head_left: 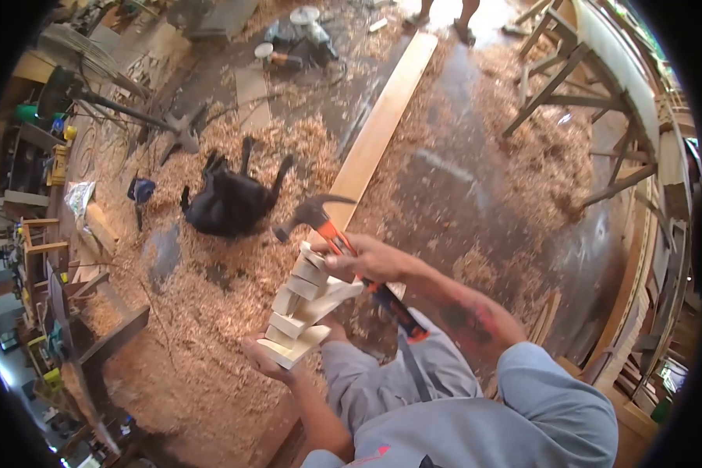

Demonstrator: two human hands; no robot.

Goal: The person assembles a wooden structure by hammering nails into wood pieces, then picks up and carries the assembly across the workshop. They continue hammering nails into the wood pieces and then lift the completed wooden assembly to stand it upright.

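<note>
A claw hammer (330, 227) with an orange and black handle is in my right hand (364, 259), its head pointing up and to the left. The fingers of that hand also meet the top end of a stepped piece of pale wood (288, 321), made of several short blocks set one above another. My left hand (268, 360) grips the piece from below, at its lower left end. The wood is held tilted in front of my knees, and the hammer handle crosses close to its right side.
A long pale plank (388, 121) lies on the shavings-covered floor. A black dog (230, 201) lies left of it. A fan (181, 131) stands at the left, a wooden trestle (573, 100) at the right. Beyond the plank are another person's legs (466, 17).
</note>
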